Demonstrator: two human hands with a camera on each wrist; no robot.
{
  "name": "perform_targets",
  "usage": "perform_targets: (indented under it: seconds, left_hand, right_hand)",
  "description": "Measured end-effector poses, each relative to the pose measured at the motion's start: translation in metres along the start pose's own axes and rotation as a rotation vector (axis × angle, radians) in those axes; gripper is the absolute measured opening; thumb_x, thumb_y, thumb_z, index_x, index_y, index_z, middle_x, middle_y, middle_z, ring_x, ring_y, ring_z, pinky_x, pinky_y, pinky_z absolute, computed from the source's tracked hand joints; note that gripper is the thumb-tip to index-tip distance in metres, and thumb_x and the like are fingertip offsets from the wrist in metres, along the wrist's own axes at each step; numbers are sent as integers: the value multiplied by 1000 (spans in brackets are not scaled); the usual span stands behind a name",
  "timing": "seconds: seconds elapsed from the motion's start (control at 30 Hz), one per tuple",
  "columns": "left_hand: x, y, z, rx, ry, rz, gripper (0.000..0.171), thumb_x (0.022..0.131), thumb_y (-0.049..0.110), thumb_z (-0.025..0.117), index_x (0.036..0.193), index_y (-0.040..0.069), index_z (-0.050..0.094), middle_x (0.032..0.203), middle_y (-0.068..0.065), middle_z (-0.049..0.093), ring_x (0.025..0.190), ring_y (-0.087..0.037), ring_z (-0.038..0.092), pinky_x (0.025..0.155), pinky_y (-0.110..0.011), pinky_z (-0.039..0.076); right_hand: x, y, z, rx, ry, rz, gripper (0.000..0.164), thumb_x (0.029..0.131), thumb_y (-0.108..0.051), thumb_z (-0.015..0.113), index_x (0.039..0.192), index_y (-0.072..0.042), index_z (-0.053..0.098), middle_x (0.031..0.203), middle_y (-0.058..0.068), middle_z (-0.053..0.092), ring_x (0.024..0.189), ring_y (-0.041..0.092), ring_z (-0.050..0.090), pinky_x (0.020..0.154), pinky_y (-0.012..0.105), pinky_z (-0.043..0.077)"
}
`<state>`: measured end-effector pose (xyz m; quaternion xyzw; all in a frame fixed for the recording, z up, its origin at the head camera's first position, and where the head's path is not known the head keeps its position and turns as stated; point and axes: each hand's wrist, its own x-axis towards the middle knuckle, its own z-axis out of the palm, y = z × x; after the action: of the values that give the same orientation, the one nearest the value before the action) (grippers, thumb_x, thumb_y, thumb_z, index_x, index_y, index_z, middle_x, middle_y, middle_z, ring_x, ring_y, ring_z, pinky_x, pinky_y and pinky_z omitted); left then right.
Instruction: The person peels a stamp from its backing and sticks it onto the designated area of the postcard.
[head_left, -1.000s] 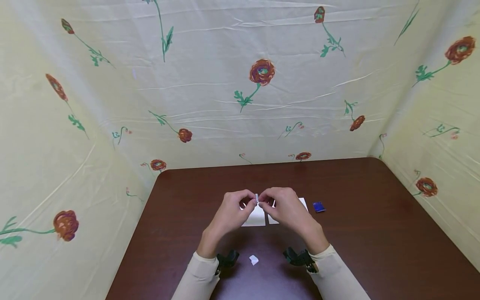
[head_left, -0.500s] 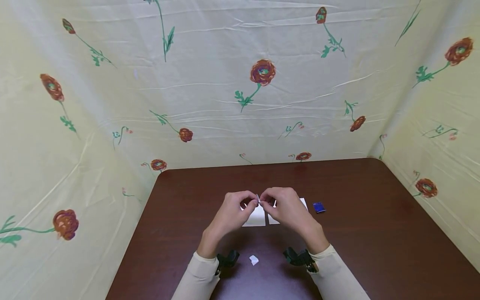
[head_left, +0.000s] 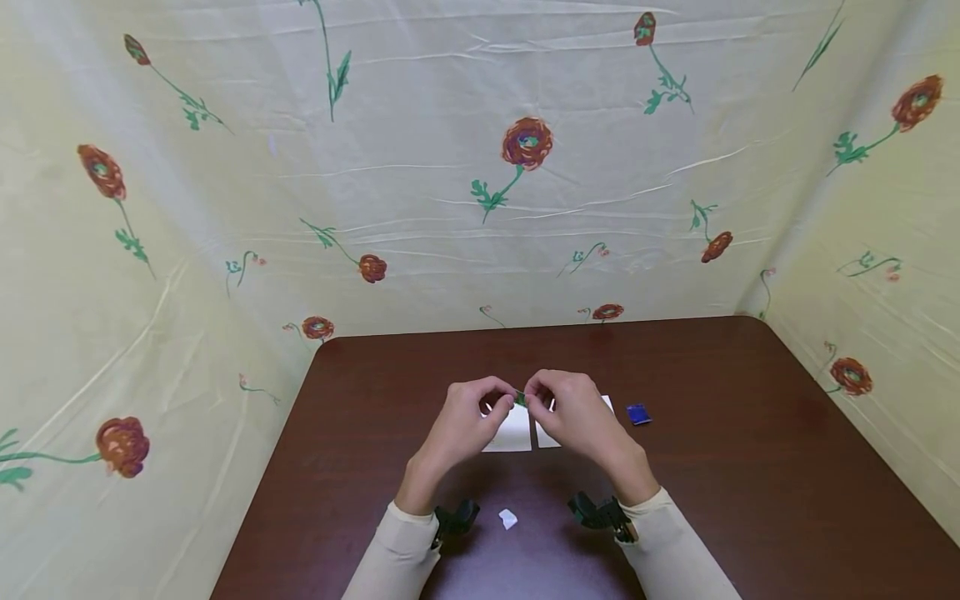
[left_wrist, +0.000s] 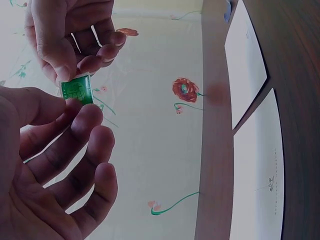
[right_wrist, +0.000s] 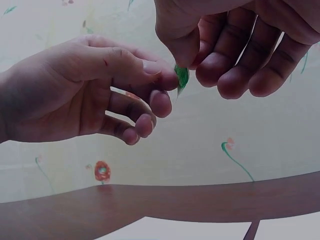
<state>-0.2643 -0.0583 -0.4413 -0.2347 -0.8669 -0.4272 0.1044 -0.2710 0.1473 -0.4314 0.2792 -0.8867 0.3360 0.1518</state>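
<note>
Between my two hands is a small green postage stamp [left_wrist: 79,90] with a pale border and a line drawing on it. My left hand [head_left: 465,421] pinches its near edge between thumb and forefinger, the other fingers loosely bent. The thumb and forefinger of my right hand [head_left: 581,417] pinch the opposite edge. Seen from the right wrist, the stamp [right_wrist: 182,79] stands nearly edge-on and looks slightly bent. Below the hands lie two white cards [head_left: 510,433], side by side and partly covered in the head view.
A small blue square [head_left: 638,414] lies right of the cards on the dark brown table [head_left: 712,500]. Nearer me sits a white paper scrap [head_left: 507,520]. Flower-patterned cloth [head_left: 420,167] surrounds the table's back and sides. Small print shows on one card [left_wrist: 260,175].
The stamp has turned from its pale side to its green face. My right hand has shifted slightly right and up; my left hand stays nearly in place.
</note>
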Motion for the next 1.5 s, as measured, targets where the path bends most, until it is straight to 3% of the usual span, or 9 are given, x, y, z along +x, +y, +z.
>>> perform_targets:
  seconds: [0.3,0.7,0.97,1.23,1.5]
  left_hand:
    - [-1,1,1,13,31,-72,6,95,19,67,99,19,72,85,11,70,73,-6,60,64,-24,53]
    - [-2,0,4,38,57,-78,5,94,18,70,92,21,74,82,12,69,72,-5,60,64,-24,53]
    - [-5,-4,12,32,61,-92,8,95,19,68,91,20,74,80,9,69,70,-10,60,63,-24,52]
    - [3,-8,13,104,42,-88,8,95,20,68,91,16,74,77,8,67,70,-13,59,63,-24,50]
    - [9,-11,16,167,36,-193,11,95,26,68,90,18,74,75,10,66,68,-9,58,60,-26,50]
  right_hand:
    - [-1,3,2,7,33,-2,6,91,-17,70,87,-21,68,74,-13,60,64,2,52,57,19,47]
    - [-3,4,1,30,-20,48,5,93,-20,68,88,-21,68,75,-14,61,65,2,54,59,21,48]
    - [-5,11,12,38,-36,89,4,93,-21,69,89,-19,68,75,-12,62,67,4,55,61,21,49]
    - [1,18,18,13,-29,105,6,93,-21,66,88,-19,68,73,-12,61,65,5,54,61,22,48]
    - [10,20,21,-15,-67,157,10,93,-22,65,85,-18,68,66,-10,58,58,8,51,55,26,45]
